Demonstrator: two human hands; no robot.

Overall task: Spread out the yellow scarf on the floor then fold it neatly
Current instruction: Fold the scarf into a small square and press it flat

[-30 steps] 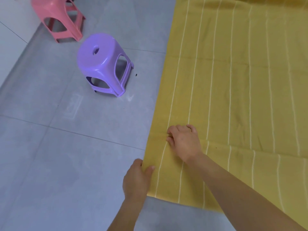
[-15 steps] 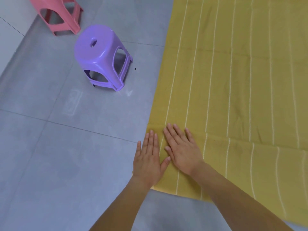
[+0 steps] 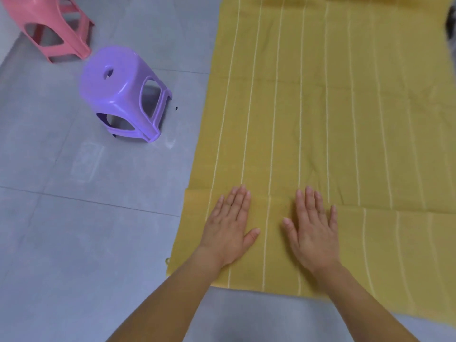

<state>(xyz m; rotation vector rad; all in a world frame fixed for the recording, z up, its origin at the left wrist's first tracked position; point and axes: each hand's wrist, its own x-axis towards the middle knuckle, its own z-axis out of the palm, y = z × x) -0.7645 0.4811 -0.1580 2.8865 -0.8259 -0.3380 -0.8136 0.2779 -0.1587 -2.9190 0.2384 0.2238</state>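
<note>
The yellow scarf [image 3: 320, 107] with thin white stripes lies flat on the grey floor, filling the right half of the view. Its near end is folded over, forming a double layer with a crease line across it. My left hand [image 3: 228, 227] lies palm down on that folded strip near the scarf's left edge, fingers straight. My right hand [image 3: 312, 227] lies flat on the same strip a little to the right, fingers straight and slightly spread. The two hands are apart.
A purple plastic stool [image 3: 123, 95] stands on the grey tiled floor [image 3: 74, 218] left of the scarf. A pink stool [image 3: 49, 25] is behind it at the far left. A dark object shows at the right edge.
My left hand let go of the scarf's corner and flattened; both hands went flat on the folded end, then slid apart to the right along it.
</note>
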